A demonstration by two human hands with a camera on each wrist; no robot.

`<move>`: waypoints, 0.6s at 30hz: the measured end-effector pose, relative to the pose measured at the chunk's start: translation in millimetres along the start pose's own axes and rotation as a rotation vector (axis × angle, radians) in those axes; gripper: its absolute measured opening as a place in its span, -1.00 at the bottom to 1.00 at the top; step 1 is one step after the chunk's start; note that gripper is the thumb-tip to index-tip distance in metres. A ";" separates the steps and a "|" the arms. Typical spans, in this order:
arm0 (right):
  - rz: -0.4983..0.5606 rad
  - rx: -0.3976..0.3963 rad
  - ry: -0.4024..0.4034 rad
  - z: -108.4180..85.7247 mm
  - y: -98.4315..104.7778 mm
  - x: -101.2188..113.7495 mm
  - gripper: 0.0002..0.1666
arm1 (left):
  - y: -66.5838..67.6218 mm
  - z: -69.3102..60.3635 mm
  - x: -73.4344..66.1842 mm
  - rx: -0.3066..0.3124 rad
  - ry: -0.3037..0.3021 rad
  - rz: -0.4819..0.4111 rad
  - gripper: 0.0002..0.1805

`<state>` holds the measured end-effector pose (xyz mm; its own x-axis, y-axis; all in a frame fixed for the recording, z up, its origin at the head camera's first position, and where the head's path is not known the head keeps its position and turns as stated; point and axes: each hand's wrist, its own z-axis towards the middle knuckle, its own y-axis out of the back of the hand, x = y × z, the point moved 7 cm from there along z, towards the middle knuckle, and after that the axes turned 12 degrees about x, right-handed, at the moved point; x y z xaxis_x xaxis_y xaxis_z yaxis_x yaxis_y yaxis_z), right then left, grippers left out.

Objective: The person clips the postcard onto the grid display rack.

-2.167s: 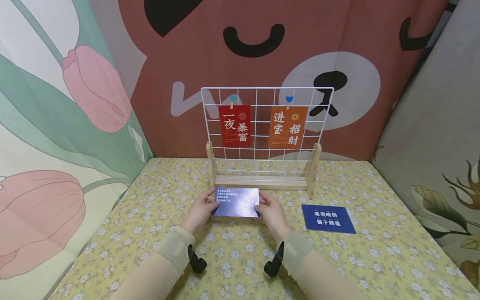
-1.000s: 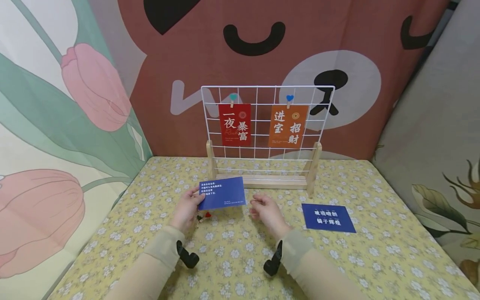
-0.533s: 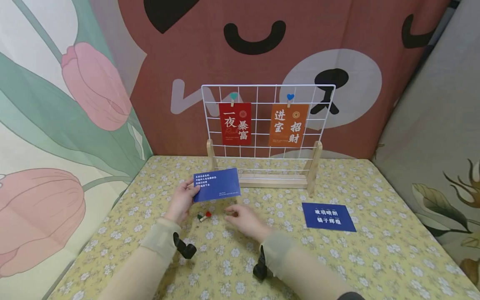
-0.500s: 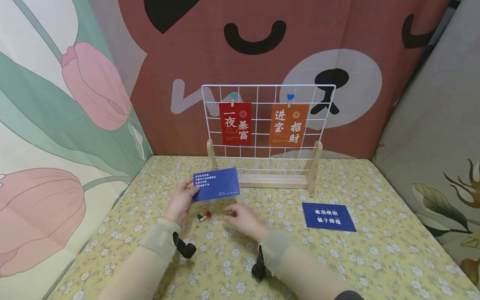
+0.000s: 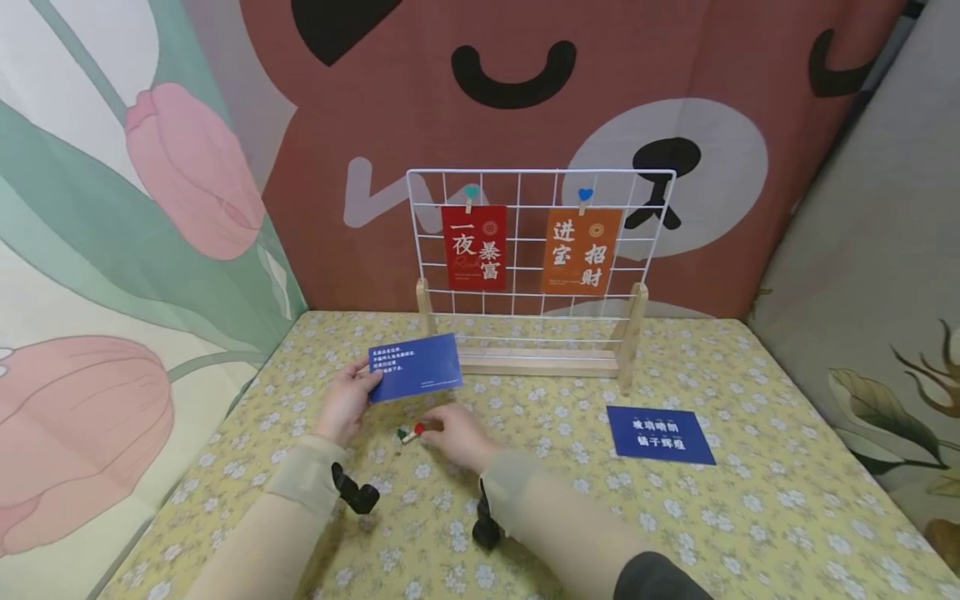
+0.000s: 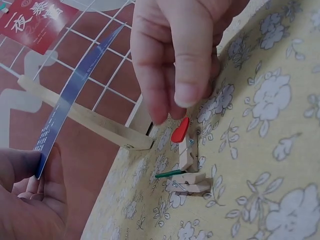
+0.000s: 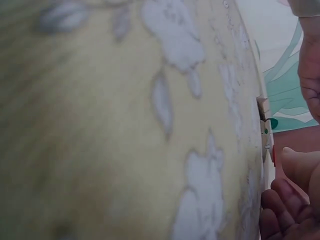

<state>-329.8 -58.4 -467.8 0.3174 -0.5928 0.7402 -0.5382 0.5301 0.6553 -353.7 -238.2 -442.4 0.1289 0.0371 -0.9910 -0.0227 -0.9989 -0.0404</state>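
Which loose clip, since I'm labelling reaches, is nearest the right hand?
The red clip, just by the right hand; the green clip lies farther off.

Curtained-off tabletop nook, room type hard to tell: flowered tablecloth [image 5: 750, 517], cartoon-bear backdrop [image 5: 360, 108] (tulip-print hanging [image 5: 195, 171] on left).

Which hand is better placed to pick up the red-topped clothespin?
Likely the right hand: it is empty, just short of the red-topped clothespin, while the left hand grips a blue card.

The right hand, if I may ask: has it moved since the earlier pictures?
Yes, the right hand moved left, away from the blue card lying flat.
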 end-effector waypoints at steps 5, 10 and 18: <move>-0.151 -0.015 0.012 7.1 -4.4 2.5 -0.64 | -0.5 0.3 0.4 -0.002 0.015 0.022 -0.44; -0.241 -0.040 0.022 11.3 -7.6 3.3 -0.63 | -2.1 -1.3 -1.4 0.000 0.025 0.049 -0.43; -0.284 -0.063 0.023 9.9 -7.8 8.8 -0.64 | -5.9 0.6 -1.3 0.016 0.034 0.063 -0.42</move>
<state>-330.6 -73.8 -467.9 0.4668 -0.7092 0.5283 -0.3759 0.3815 0.8445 -354.2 -232.3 -440.9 0.1599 -0.0267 -0.9868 -0.0471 -0.9987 0.0194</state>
